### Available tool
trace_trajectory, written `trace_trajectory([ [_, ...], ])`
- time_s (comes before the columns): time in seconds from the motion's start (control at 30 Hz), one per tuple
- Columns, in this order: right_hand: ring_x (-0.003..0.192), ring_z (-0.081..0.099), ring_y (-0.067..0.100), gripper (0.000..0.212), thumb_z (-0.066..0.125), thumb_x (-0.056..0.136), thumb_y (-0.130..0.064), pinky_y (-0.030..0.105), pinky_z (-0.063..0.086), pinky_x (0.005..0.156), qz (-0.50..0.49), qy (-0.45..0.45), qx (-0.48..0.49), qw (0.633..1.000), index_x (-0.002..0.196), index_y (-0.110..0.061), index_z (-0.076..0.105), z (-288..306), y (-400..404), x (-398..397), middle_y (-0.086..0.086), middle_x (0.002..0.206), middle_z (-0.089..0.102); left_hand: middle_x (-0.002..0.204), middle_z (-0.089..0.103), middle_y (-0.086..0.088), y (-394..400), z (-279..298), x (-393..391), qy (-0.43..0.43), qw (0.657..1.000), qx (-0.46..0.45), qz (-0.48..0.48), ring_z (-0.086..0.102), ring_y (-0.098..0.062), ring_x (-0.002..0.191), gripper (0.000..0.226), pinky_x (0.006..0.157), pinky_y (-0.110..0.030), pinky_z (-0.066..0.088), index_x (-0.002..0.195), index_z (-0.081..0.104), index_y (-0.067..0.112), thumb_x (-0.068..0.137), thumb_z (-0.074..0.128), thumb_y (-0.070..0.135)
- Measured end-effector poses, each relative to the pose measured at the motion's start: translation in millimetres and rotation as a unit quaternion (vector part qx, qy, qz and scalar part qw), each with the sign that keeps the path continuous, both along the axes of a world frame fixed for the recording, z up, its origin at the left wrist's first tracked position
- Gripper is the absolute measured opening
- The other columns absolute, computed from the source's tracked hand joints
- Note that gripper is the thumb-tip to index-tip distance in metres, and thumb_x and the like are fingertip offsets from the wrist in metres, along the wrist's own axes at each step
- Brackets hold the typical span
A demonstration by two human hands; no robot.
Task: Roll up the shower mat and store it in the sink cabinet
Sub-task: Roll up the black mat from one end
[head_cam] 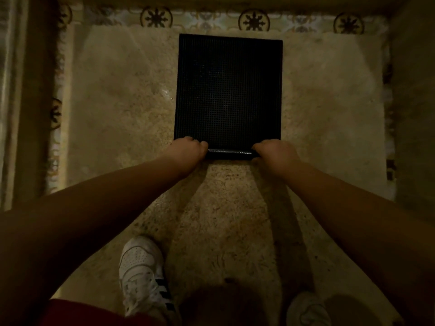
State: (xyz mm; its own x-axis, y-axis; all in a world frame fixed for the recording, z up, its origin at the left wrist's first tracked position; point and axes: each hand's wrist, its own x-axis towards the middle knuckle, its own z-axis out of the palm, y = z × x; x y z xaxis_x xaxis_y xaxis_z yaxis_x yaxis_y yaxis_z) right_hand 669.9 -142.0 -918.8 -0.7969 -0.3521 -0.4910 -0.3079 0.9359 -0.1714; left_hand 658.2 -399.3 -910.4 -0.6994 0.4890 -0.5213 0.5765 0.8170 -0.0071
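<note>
Both hands are curled shut on the near edge of the mat (227, 90), the left hand (187, 151) at its left corner and the right hand (274, 154) at its right corner, fingers wrapped over a first thin turn of roll that shows glossy between them. Most of the mat is flat, lying dark and grid-textured on a pale shaggy rug (122, 109), its far edge just short of the patterned tile (254, 21) border. The person stands bent over it, a white shoe (141, 274) planted on the rug behind the hands. No cabinet is in view.

Judging from this, the roll has only just begun, and the main risk is a crooked start: if one hand pushes ahead of the other, the tube would cone and the ends would telescope. A loose first turn could spring open once the grip shifts. The rug's pile may also drag on the mat's underside, bunching it or sliding it forward rather than letting it roll. Dim light makes the edges hard to judge.
</note>
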Motion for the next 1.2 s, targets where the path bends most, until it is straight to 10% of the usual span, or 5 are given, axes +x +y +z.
trace_trajectory([
  [0.23, 0.101, 0.058, 0.028, 0.034, 0.055, 0.093, -0.037, 0.036, 0.048, 0.081, 0.009, -0.092, -0.02, 0.995, 0.121, -0.02, 0.064, 2, 3, 2, 0.007, 0.111, 0.062, 0.104, 0.065, -0.012, -3, -6, 4, -0.063, 0.997, 0.011, 0.04, 0.063, -0.03, 0.095, 0.023, 0.077, -0.037, 0.051, 0.11, 0.062, 0.011, 0.091, 0.049, 0.008],
  [0.5, 0.109, 0.05, 0.031, 0.042, 0.05, 0.096, -0.034, 0.038, 0.044, 0.086, -0.034, -0.004, -0.047, 0.998, 0.131, -0.011, 0.054, -10, 2, 16, 0.013, 0.12, 0.057, 0.12, 0.057, -0.018, -5, 1, -20, -0.119, 0.99, 0.05, 0.049, 0.057, -0.033, 0.108, 0.031, 0.093, -0.043, 0.049, 0.121, 0.061, 0.007, 0.093, 0.054, 0.013],
  [1.03, 0.094, 0.059, 0.025, 0.019, 0.067, 0.087, -0.026, 0.03, 0.043, 0.073, -0.191, -0.063, -0.157, 0.967, 0.101, -0.012, 0.067, -4, 7, 1, 0.01, 0.103, 0.067, 0.145, 0.041, -0.015, -11, -5, 25, 0.047, 0.997, -0.004, -0.054, 0.045, -0.032, 0.128, 0.061, 0.096, -0.042, 0.045, 0.151, 0.015, 0.011, 0.096, 0.042, 0.015],
  [1.2, 0.096, 0.051, 0.032, 0.034, 0.052, 0.095, -0.029, 0.04, 0.047, 0.076, -0.063, 0.086, -0.028, 0.994, 0.118, -0.005, 0.061, -3, -6, 19, 0.015, 0.106, 0.055, 0.15, 0.035, -0.016, -8, -8, 14, 0.069, 0.994, -0.044, -0.074, 0.042, -0.032, 0.131, 0.064, 0.103, -0.045, 0.041, 0.151, 0.01, 0.007, 0.096, 0.042, 0.015],
])
